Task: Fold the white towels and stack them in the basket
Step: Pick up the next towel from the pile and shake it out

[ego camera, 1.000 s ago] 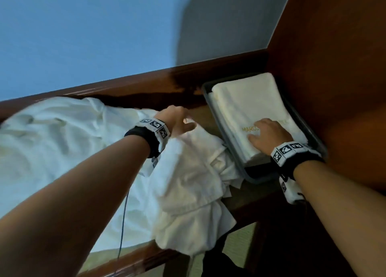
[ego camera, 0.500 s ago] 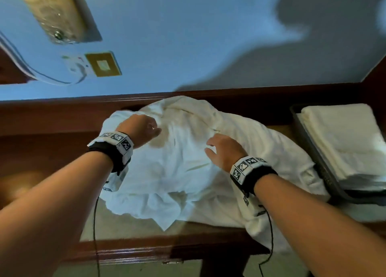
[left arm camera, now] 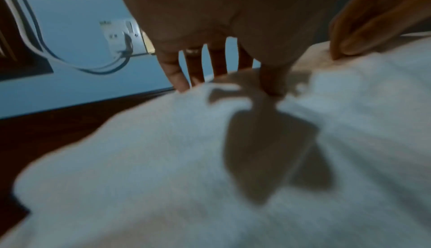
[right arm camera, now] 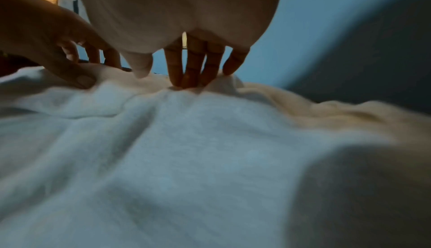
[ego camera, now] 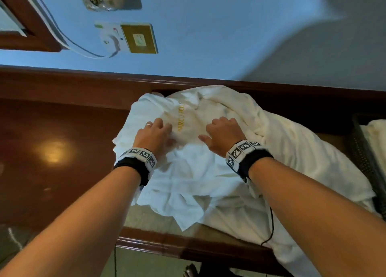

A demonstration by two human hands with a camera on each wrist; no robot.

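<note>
A crumpled heap of white towels point(ego camera: 208, 172) lies on the desk. Its top towel shows gold lettering point(ego camera: 181, 118). My left hand point(ego camera: 155, 133) and right hand point(ego camera: 221, 132) sit side by side on that towel, either side of the lettering. The left wrist view shows the left hand point(left arm camera: 228, 86) with straight spread fingers touching the cloth point(left arm camera: 163, 159). The right wrist view shows the right hand point(right arm camera: 165, 76) with fingertips pressed into the cloth point(right arm camera: 186, 159), thumb apart. The dark basket point(ego camera: 363, 155) stands at the far right, holding a folded towel point(ego camera: 378, 134).
The towels lie on a glossy brown wooden desk point(ego camera: 52, 130) with a raised back rail point(ego camera: 83, 78) against a blue wall. A wall socket with a plugged cable point(ego camera: 110, 38) sits above the desk. A thin black wire point(ego camera: 271, 224) hangs near the front edge.
My right hand left the folded towel in the basket and came over to the heap. Both hands moved closer together onto the lettered towel. The view swung left and the basket slid to the right edge.
</note>
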